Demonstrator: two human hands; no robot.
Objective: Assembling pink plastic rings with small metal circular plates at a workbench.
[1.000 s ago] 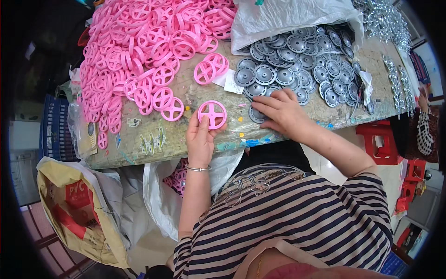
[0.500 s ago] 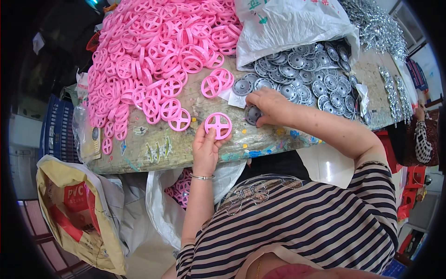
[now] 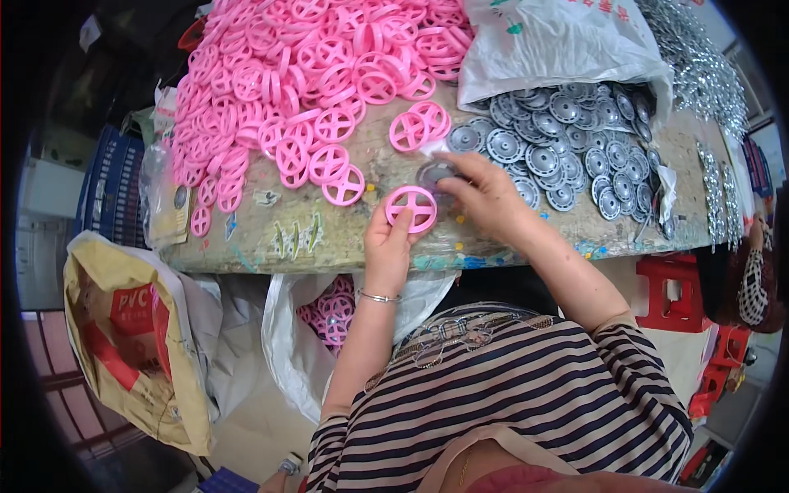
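A pink plastic wheel ring point(image 3: 423, 200) with cross spokes is pinched between the thumb and fingers of my left hand point(image 3: 388, 245), above the table's front part. Just beyond it, my right hand point(image 3: 493, 197) grips a grey wheel disc point(image 3: 436, 172), blurred by motion and close to the ring without visible contact. Loose pink rings point(image 3: 408, 131) lie past my hands, at the edge of a large pink heap point(image 3: 304, 74). To the right, many grey discs point(image 3: 544, 160) spread out from the mouth of a white plastic bag point(image 3: 567, 53).
Silver tinsel-like strips point(image 3: 690, 57) are piled at the far right. Below the worn table edge point(image 3: 345, 261) hang an open white sack point(image 3: 283, 353) with pink pieces and a tan sack point(image 3: 123, 345). A red stool point(image 3: 672, 296) and another person point(image 3: 752, 279) are at the right.
My right hand has lifted a grey disc from the table beside the disc pile and brought it toward the pink ring. My left hand still holds the ring. The whole view has shifted slightly.
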